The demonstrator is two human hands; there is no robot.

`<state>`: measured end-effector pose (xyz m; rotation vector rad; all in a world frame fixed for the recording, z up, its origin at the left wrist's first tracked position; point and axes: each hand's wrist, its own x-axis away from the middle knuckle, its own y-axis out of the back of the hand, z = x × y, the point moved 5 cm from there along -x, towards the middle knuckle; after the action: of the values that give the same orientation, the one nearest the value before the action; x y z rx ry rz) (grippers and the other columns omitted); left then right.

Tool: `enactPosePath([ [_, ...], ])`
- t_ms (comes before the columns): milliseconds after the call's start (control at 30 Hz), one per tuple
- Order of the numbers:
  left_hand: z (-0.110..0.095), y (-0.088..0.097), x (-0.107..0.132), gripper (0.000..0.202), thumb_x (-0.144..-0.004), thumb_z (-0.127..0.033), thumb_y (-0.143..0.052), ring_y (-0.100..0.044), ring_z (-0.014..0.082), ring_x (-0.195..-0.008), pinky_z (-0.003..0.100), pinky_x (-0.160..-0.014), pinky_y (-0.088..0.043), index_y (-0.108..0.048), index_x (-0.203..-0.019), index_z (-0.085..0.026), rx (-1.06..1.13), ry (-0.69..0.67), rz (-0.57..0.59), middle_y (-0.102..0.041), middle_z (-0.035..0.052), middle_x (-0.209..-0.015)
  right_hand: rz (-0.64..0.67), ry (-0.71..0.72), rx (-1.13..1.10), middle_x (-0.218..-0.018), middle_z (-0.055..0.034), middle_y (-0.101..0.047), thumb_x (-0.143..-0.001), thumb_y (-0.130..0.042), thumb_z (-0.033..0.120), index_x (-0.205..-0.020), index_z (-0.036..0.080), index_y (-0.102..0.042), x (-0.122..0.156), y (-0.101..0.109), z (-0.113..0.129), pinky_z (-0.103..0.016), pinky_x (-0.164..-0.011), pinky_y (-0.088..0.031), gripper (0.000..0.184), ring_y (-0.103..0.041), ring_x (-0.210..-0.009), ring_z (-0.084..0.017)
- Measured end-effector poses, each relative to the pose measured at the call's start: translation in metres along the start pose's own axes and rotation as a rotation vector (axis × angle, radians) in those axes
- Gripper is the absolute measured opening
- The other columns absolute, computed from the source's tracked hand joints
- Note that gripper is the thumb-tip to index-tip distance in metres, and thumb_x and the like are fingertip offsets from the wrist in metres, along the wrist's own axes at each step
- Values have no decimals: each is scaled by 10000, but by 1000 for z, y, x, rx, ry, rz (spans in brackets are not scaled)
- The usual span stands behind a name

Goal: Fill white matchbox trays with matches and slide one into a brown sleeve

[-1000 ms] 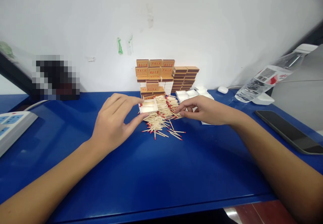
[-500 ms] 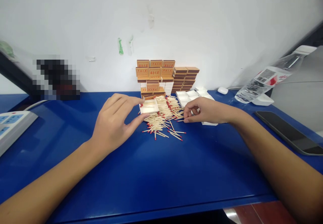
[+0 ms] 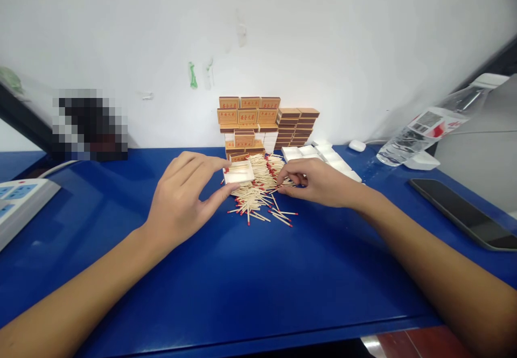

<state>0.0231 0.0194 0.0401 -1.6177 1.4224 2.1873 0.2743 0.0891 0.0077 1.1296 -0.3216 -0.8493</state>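
- The right hand's fingertips (image 3: 287, 170) are bunched against the thumb, down on the right edge of the loose matches (image 3: 258, 187). Whether a stick is pinched between them is too small to tell.
- Half a second ago these fingers were curled and pulled back off the pile, and a second ago they were stretched into it. Now they are in among the sticks again, so the right hand (image 3: 323, 184) is dipping into the heap a second time.
- The left hand's forefinger and thumb stand apart and bracket the small white tray (image 3: 239, 172). The forefinger tip is at its far left corner and the thumb at its near edge, holding it between them.
- The left hand (image 3: 180, 199) has barely shifted across the three moments, and the tray stays where it was, at the left rear of the pile with sticks lying against it.
- The heap lies between the two hands on the blue table (image 3: 242, 272), with a few strays fanned out toward the person.
- With the right wrist further left, more of the row of white trays (image 3: 337, 160) behind it shows.
- Behind the heap, closed matchboxes (image 3: 248, 116) are stacked against the wall.
- Further out are a power strip (image 3: 16, 202) at the left, and a water bottle (image 3: 424, 129) and a phone (image 3: 464, 212) at the right.
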Motion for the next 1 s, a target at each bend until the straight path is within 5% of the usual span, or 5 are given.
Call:
enactPosePath([
  [200,1,0,0,291,-954,-328,-751,-707,237,-988,416,-935,-543,-671,-1218,-239,0,6,9,-784,54,-1104,49,85,12,-922,-62,-672,-1007,-586,263,-938,202,-703,-5,-15,13,-318,-740,-416,149,-587,-838,-191],
  [1000,1,-1,0,286,-950,-325,-753,-711,240,-982,416,-933,-544,-678,-1213,-243,4,3,4,-786,53,-1100,66,36,76,-1041,-90,-614,-1045,-508,282,-957,215,-582,-4,-19,1,-359,-819,-451,133,-587,-939,-229],
])
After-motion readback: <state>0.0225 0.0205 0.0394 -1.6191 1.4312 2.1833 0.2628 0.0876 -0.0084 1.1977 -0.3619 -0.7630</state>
